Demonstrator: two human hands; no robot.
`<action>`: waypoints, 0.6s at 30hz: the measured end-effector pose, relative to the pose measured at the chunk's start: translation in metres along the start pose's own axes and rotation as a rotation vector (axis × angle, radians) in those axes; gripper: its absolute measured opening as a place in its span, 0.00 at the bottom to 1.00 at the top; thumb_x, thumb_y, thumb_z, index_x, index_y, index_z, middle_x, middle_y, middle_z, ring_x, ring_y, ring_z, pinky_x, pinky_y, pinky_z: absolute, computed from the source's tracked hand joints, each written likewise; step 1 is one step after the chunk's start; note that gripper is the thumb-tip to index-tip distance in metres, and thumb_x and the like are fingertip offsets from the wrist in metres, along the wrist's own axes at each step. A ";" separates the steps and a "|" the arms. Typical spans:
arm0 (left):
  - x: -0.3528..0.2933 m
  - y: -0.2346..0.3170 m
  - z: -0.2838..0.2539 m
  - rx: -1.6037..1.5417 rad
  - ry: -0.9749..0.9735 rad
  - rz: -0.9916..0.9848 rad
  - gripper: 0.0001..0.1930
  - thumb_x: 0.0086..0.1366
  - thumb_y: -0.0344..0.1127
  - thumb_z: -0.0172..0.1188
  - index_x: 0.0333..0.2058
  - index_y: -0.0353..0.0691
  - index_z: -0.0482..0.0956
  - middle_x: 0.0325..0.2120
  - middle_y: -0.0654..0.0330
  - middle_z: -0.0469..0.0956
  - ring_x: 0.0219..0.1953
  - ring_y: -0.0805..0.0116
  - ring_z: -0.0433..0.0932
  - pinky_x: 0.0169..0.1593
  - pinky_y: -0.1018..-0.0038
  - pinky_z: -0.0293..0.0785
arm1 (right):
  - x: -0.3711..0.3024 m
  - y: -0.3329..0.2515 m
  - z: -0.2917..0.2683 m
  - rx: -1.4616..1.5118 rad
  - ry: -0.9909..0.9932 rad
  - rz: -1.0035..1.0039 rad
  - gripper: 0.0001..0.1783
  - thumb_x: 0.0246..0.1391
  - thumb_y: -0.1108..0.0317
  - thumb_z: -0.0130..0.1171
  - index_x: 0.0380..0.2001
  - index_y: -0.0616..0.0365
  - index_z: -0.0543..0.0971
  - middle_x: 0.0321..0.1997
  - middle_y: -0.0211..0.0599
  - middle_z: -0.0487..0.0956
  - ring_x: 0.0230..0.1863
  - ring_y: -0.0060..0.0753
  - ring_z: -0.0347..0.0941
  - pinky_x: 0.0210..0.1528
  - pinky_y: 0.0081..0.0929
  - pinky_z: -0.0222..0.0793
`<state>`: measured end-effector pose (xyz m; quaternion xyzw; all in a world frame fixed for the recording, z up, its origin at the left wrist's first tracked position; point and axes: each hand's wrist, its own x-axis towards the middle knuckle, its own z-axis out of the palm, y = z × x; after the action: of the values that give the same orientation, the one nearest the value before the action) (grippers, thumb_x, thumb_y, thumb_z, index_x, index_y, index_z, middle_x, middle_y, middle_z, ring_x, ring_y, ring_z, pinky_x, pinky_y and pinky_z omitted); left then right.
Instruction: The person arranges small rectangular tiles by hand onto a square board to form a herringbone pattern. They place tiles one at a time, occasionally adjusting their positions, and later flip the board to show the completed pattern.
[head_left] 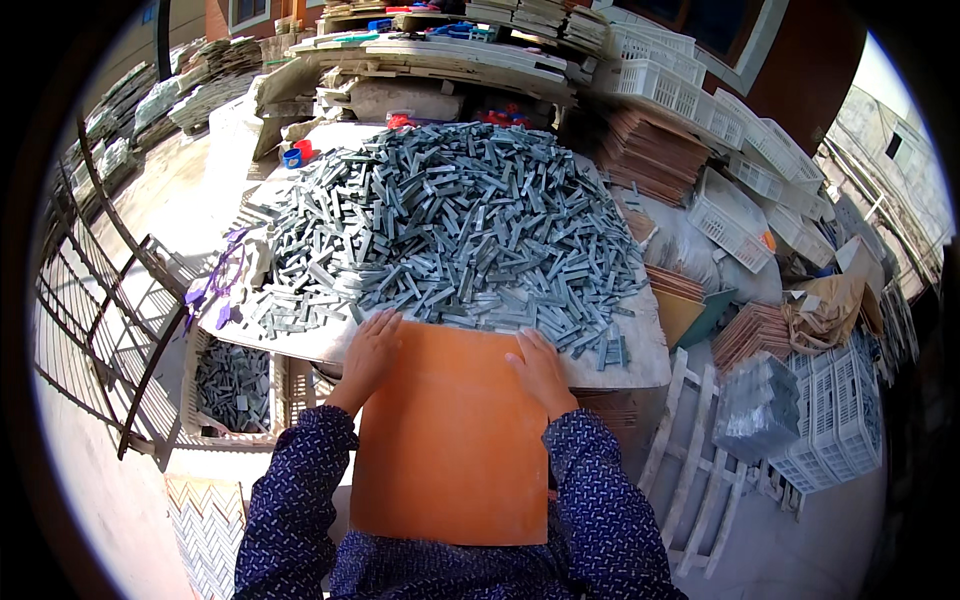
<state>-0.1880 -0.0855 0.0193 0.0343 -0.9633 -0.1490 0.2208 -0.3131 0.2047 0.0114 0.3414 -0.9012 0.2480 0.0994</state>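
A flat orange board [450,440] reaches from the table's front edge back toward my body. My left hand [372,358] is at its far left corner, with the fingers pointing toward the table. At the far right corner, my right hand [540,370] grips the board's side, thumb on top. The undersides of both grips are hidden. Just beyond the board, a broad heap of small grey-green stone strips [470,220] covers most of the pale tabletop [640,345].
A crate [192,385] of stone strips stands below the table's left side, near a metal railing [95,330]. A herringbone-patterned sheet [207,525] lies on the floor. To the right are a wooden pallet [690,465], stacked brown boards [650,150] and white plastic crates [735,215].
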 end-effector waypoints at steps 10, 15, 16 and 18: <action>-0.012 0.010 0.006 -0.184 0.012 -0.132 0.20 0.57 0.31 0.56 0.49 0.34 0.70 0.50 0.50 0.70 0.55 0.49 0.66 0.59 0.63 0.62 | -0.002 -0.006 0.013 0.080 0.134 -0.043 0.21 0.46 0.65 0.62 0.45 0.62 0.74 0.46 0.40 0.74 0.52 0.42 0.67 0.56 0.40 0.58; -0.018 0.021 0.000 -0.237 0.018 -0.168 0.20 0.57 0.30 0.55 0.49 0.35 0.69 0.51 0.49 0.69 0.56 0.48 0.64 0.59 0.61 0.61 | -0.003 -0.017 -0.001 0.063 0.073 0.002 0.22 0.46 0.66 0.62 0.45 0.63 0.74 0.47 0.41 0.74 0.52 0.44 0.66 0.56 0.39 0.58; -0.014 0.020 -0.001 -0.222 -0.004 -0.159 0.21 0.57 0.30 0.54 0.51 0.34 0.68 0.52 0.49 0.68 0.57 0.49 0.63 0.60 0.61 0.60 | -0.004 -0.019 -0.003 0.068 0.059 0.013 0.23 0.46 0.66 0.62 0.46 0.63 0.73 0.47 0.42 0.73 0.53 0.45 0.66 0.57 0.39 0.58; -0.022 0.013 0.003 -0.203 0.006 -0.114 0.22 0.58 0.30 0.54 0.52 0.34 0.66 0.53 0.49 0.67 0.58 0.49 0.63 0.61 0.61 0.59 | -0.008 -0.015 0.001 0.055 0.078 -0.051 0.24 0.47 0.66 0.61 0.47 0.64 0.72 0.49 0.44 0.72 0.54 0.47 0.65 0.59 0.40 0.56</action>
<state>-0.1696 -0.0698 0.0113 0.0670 -0.9390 -0.2581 0.2172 -0.2976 0.1991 0.0134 0.3569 -0.8805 0.2830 0.1312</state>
